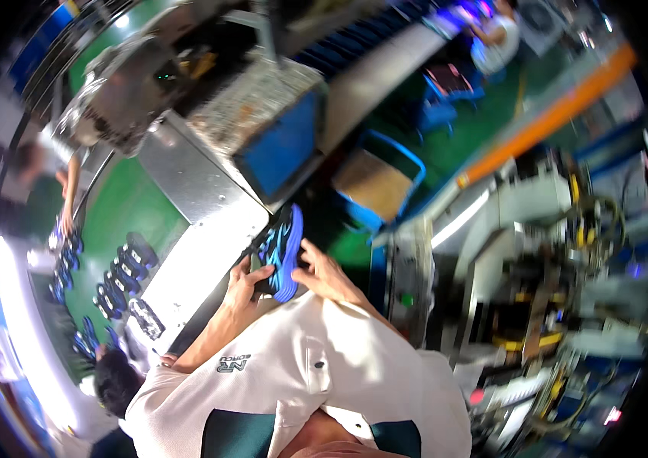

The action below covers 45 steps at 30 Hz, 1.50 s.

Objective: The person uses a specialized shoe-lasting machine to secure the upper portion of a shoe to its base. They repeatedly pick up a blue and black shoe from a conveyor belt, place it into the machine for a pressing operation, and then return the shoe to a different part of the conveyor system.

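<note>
**Shoe held over the metal desk**

Over the shiny metal desk (209, 229), the left hand (244, 290) grips a blue and black sports shoe (282, 252); right hand (322, 273) fingers are closed on its sole side. Inspection seems underway; next, turning needs firm hold.

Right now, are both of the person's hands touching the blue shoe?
Touching. The head view shows the left hand gripping the blue shoe from its left side, fingers wrapped over it, and the right hand pressed against its right edge.

Shoe factory: machines (545, 252), shoe rows (122, 275)
</note>
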Motion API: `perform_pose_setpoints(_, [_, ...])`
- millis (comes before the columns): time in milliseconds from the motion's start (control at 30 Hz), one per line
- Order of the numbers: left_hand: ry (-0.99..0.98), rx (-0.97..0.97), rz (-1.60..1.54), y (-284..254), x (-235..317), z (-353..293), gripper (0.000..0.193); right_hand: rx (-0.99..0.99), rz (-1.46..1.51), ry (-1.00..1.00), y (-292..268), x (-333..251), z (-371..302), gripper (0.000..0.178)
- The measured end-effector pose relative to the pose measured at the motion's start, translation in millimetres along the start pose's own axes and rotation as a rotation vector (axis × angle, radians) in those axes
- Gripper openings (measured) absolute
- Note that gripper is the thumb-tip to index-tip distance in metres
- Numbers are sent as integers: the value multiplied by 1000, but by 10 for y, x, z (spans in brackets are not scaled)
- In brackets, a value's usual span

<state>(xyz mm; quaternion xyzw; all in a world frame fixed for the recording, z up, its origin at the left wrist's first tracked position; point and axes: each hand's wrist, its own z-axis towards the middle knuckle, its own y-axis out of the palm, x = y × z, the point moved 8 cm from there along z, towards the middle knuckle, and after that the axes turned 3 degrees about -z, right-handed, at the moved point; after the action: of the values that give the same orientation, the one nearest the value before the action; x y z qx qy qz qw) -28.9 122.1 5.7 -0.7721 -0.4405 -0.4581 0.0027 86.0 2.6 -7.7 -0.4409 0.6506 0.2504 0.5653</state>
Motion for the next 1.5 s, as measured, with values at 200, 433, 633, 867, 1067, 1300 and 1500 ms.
perform_pose_setpoints(200, [-2, 572, -177, -1978, 154, 553, 26, -128, -120, -289, 85, -1536, 1041, 45])
perform_pose_setpoints(433, [418, 871, -101, -5220, 31, 1941, 27, 332, -252, -560, -623, -3354, 2559, 26])
perform_pose_setpoints(633, [580, 1369, 761, -5947, 365, 2353, 56, 591, -852, -755, -1009, -4470, 4552, 31])
perform_pose_setpoints(867, [258, 1339, 656, -5616, 866, 2369, 71, 835, -1488, -448, -2613, -4931, 5798, 63])
perform_pose_setpoints(1067, [80, 1317, 575, -5695, 801, 2158, 70, 759, -1572, -641, -2377, -5178, 7124, 69])
perform_pose_setpoints(1300, [95, 1300, 617, -5821, 638, 2432, 74, 630, -1495, -775, -3094, -5669, 8018, 78])
perform_pose_setpoints(1500, [-399, 877, 965, -5898, 314, 2606, 34, 498, -1474, -702, -3092, -5573, 8691, 86])
